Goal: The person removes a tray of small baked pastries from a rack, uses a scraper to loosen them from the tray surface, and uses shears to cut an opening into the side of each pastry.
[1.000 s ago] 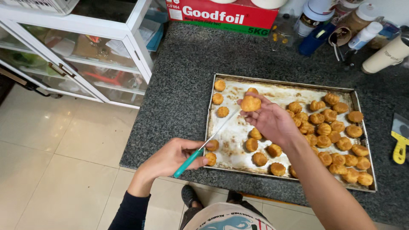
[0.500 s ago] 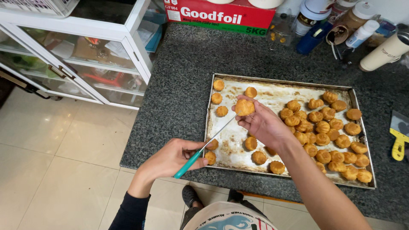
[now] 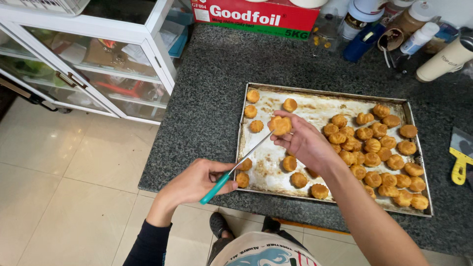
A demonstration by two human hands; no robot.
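Observation:
My right hand [image 3: 305, 144] holds a small round golden pastry [image 3: 280, 125] above the left part of a metal baking tray [image 3: 244, 138]. My left hand [image 3: 194, 182] grips a thin knife with a teal handle [image 3: 217, 189]; its long blade slants up to the pastry and touches its lower left side. Several more golden pastries [image 3: 379, 157] lie on the tray, crowded on the right half and scattered on the left. The tray sits on a dark speckled stone counter [image 3: 207, 108].
A red and white carton [image 3: 256, 17] stands at the back of the counter beside jars, bottles and a beige cup [image 3: 446, 61]. A yellow-handled scraper [image 3: 460, 160] lies right of the tray. A white glass-door cabinet [image 3: 93, 64] stands to the left over a tiled floor.
My right hand with the pastry has drifted slightly left over the tray. The knife tip has come up against the pastry. My left hand has hardly moved.

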